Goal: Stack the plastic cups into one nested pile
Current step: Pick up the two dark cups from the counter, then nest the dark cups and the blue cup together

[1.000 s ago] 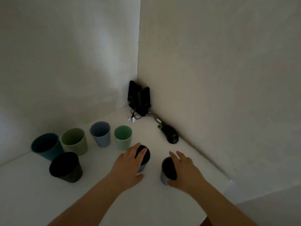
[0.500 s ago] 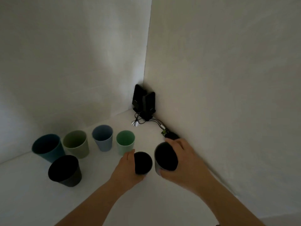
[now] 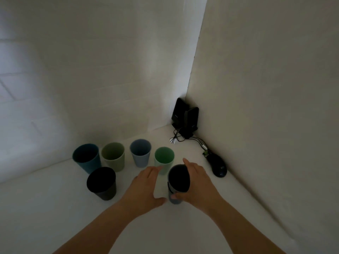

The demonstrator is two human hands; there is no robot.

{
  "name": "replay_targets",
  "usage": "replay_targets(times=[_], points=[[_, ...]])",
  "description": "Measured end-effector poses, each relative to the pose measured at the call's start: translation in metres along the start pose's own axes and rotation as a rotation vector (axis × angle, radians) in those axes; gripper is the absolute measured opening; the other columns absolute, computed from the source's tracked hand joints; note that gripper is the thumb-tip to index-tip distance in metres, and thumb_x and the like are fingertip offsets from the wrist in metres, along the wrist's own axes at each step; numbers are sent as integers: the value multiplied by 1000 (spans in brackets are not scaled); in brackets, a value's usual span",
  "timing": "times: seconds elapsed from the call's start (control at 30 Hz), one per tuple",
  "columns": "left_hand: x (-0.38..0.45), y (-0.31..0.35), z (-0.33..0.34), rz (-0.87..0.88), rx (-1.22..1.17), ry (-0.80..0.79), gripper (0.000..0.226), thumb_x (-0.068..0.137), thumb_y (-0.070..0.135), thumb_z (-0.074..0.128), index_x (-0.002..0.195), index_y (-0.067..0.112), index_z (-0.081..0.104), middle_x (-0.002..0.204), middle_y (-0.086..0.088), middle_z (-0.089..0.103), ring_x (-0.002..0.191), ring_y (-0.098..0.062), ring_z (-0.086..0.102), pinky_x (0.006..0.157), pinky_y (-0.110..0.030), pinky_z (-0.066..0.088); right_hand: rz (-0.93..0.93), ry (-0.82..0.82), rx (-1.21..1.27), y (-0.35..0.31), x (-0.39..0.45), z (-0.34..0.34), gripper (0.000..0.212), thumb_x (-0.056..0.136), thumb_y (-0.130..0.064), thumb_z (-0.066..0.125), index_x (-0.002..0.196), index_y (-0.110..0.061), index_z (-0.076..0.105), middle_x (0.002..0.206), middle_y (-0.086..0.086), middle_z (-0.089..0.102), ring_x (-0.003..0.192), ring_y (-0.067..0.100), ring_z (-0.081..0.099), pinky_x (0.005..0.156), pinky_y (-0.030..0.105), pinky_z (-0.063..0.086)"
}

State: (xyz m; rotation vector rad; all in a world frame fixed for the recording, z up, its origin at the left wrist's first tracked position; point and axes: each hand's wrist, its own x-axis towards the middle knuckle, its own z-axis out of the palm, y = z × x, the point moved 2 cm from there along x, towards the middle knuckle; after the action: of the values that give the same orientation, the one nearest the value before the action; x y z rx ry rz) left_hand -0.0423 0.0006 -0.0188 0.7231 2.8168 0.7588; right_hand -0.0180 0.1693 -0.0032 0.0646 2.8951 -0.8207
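Observation:
On the white table stand a teal cup, an olive cup, a pale blue cup, a mint green cup and a black cup, all upright and apart. A dark cup nested in a blue-grey cup forms a two-cup stack close in front of the mint cup. My right hand wraps around that stack. My left hand lies just left of it, fingers spread toward the mint cup and holding nothing.
A pair of black speakers with tangled cables sits in the wall corner. A black mouse lies by the right wall, close to my right hand. Walls close in at the back and right.
My right hand lifted its cup leftward and set it into the cup my left hand held. My left hand has let go of that cup and spread its fingers.

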Motion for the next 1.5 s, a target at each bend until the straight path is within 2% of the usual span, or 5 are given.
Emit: replay_targets(times=[0.63,0.73,0.93,1.2,1.5], points=[[-2,-23,-19,-10,253,76,66,81,38,60,134,19,26,141,-3,38,127,-21,37,107,-39,34,30,-56,113,19,7,34,103,60,-40,79,140,-26,16,141,-3,29,126,14,37,106,25,35],[-20,-62,-40,-219,398,228,74,60,36,81,120,8,47,122,-17,57,109,-35,54,90,-51,46,-22,-64,120,10,5,32,101,60,-43,78,140,-26,18,139,-5,30,124,11,37,104,21,33],[-35,-120,-47,-645,38,156,94,64,47,75,134,11,24,136,-18,39,118,-32,44,97,-43,44,-101,-81,117,-16,8,34,100,60,-45,77,139,-26,19,136,-6,31,121,9,39,102,18,34],[-25,-109,-50,-577,-5,130,67,60,40,78,111,13,44,115,-11,52,93,-20,53,82,-31,50,-79,-70,133,-22,2,23,99,60,-42,78,138,-27,19,135,-5,33,117,9,40,96,14,33],[55,8,-105,-96,-259,257,80,61,34,81,124,15,36,113,1,39,99,-13,42,86,-27,39,3,52,146,1,-9,-11,98,63,-40,78,140,-21,19,130,-4,33,110,3,36,94,12,31]])
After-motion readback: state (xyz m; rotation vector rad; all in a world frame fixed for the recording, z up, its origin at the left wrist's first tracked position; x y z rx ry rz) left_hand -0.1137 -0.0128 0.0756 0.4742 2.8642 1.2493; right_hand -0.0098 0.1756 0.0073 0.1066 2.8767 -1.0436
